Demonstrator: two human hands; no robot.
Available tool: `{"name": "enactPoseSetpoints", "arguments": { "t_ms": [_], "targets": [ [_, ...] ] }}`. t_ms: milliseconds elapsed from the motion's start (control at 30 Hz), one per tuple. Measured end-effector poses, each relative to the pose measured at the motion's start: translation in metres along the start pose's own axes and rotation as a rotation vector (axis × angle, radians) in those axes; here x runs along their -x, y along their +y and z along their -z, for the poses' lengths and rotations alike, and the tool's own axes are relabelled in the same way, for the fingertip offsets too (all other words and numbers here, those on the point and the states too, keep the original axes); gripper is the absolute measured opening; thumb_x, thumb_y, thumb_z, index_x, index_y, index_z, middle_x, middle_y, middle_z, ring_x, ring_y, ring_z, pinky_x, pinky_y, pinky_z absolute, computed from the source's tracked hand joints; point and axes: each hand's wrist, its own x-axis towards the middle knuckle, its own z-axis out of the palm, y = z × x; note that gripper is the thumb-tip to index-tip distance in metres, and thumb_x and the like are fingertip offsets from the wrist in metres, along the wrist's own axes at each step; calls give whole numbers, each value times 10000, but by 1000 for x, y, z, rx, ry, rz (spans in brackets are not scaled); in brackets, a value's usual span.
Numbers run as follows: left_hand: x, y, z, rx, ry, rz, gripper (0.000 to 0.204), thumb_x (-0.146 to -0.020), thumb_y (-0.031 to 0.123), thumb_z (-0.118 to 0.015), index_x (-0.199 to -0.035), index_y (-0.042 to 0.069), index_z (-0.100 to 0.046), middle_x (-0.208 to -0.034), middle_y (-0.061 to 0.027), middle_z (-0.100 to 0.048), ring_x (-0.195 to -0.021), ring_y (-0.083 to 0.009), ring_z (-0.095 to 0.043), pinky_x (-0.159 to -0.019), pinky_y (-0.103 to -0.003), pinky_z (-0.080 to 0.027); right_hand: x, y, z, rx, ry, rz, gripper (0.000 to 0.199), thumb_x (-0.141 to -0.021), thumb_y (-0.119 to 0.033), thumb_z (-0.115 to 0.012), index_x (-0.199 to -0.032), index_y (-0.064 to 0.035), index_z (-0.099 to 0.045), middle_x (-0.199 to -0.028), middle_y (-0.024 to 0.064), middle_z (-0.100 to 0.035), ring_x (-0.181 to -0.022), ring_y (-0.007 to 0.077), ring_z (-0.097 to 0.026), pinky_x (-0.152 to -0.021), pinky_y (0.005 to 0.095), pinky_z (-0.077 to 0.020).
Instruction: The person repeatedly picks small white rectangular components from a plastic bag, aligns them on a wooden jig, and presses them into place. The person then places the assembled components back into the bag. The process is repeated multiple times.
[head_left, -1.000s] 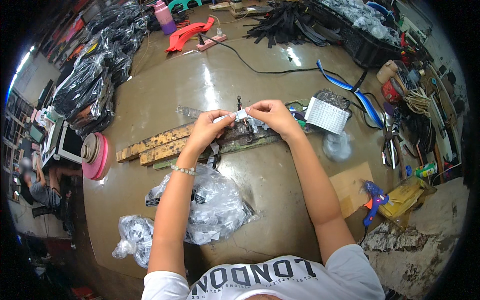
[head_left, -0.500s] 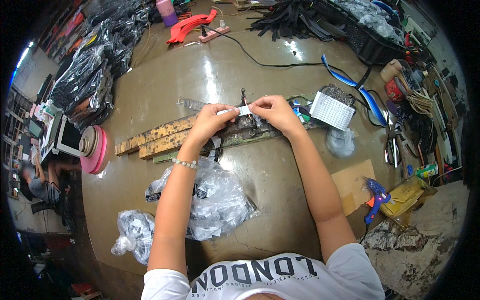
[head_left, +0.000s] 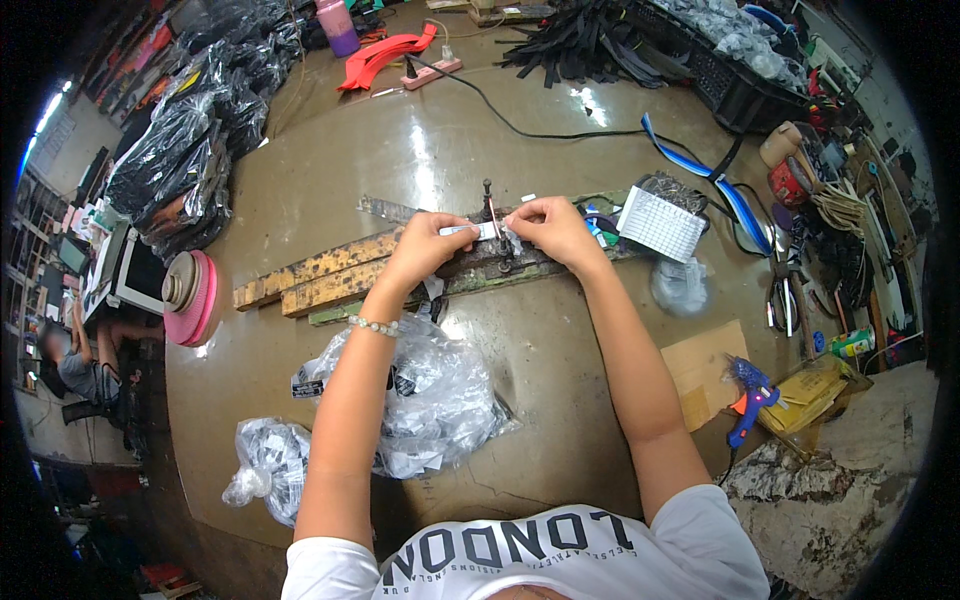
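Observation:
My left hand [head_left: 432,250] pinches a small white label strip [head_left: 483,231] between thumb and fingers, its free end pointing right. Beside that end stands a dark upright metal bolt [head_left: 488,200], part of a fixture on the worn wooden boards [head_left: 330,270]. Just right of the bolt, my right hand [head_left: 555,230] has thumb and forefinger pressed together; whatever is between them is too small to make out. A scrap of clear plastic [head_left: 513,244] shows below those fingertips. Under my left forearm lies a clear plastic bag [head_left: 440,400] holding many white labels.
A white gridded sheet [head_left: 662,225] rests on the boards' right end, near a round clear container [head_left: 682,286]. Farther right are a blue glue gun [head_left: 750,400] and cardboard [head_left: 705,365]. Pink tape rolls [head_left: 195,300] stand left. A black cable [head_left: 540,128] crosses the far table.
The label strip spanned both hands before; now only my left hand holds it. My right fingertips have come off its right end and sit slightly apart from it.

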Motion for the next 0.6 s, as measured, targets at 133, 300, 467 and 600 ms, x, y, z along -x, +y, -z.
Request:
{"name": "enactPoseSetpoints", "arguments": {
  "t_ms": [133,300,467,600],
  "targets": [
    [9,10,7,150,4,-35,263,-809,242,-644,-924,6,-651,-687,29,-584,-497,-11,-391,-439,-170,-289,9,-13,13,493,272,261,304,-765,-210,-666,-895,64,-642,-747,178,-631,-701,293,-611,-694,350,-469],
    [13,30,1,95,11,-139,273,-825,261,-637,-949,18,-648,-687,27,-586,-518,-10,-402,-453,-169,-301,13,-37,3,-144,83,146,331,-801,-236,-658,-949,59,-636,-819,126,-652,-724,198,-612,-690,305,-476],
    [10,30,0,71,-12,-107,276,-836,270,-630,-955,21,-642,-716,28,-591,-525,-12,-389,-459,-168,-287,11,-32,9,-393,6,59,260,-802,-208,-670,-897,32,-645,-785,55,-635,-681,91,-561,-609,225,-455],
    [9,17,11,137,18,-42,261,-847,268,-621,-959,34,-640,-738,31,-600,-526,-10,-370,-461,-167,-269,7,-11,28,-503,2,-92,222,-803,-174,-669,-877,30,-624,-751,44,-615,-640,78,-533,-588,202,-442]
  ]
}}
